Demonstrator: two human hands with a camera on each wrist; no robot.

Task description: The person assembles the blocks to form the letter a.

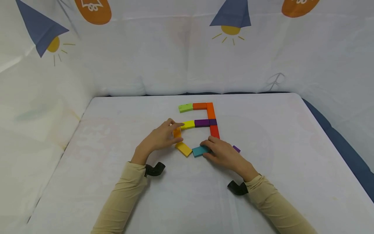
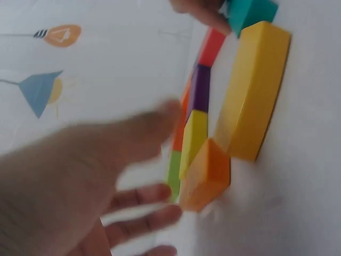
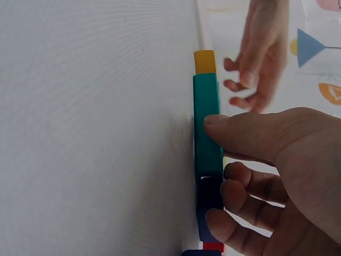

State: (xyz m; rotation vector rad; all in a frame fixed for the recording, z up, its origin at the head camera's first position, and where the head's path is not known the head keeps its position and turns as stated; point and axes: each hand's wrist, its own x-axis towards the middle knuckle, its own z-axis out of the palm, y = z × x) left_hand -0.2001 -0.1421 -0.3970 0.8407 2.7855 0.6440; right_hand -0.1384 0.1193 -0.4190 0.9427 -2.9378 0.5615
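Observation:
Flat coloured blocks lie on the white table in a joined outline. My left hand [image 1: 161, 136] hovers around the orange block [image 2: 206, 173] at the left side, thumb and fingers spread apart, with nothing held. Close by are the yellow block [image 1: 188, 124] and the amber block [image 1: 183, 149]. My right hand [image 1: 223, 153] pinches the teal block [image 3: 206, 106], its thumb on the near side. In the right wrist view a dark blue block [image 3: 209, 226] sits beside the curled fingers. The teal block's right end is hidden in the head view.
Purple [image 1: 202, 123], red [image 1: 214, 131], orange-red [image 1: 200, 106] and lime [image 1: 185, 108] blocks make up the farther part of the outline. A separate purple block [image 1: 236, 149] pokes out behind the right hand. White printed cloth [image 1: 163, 58] hangs behind the table [image 1: 292, 136].

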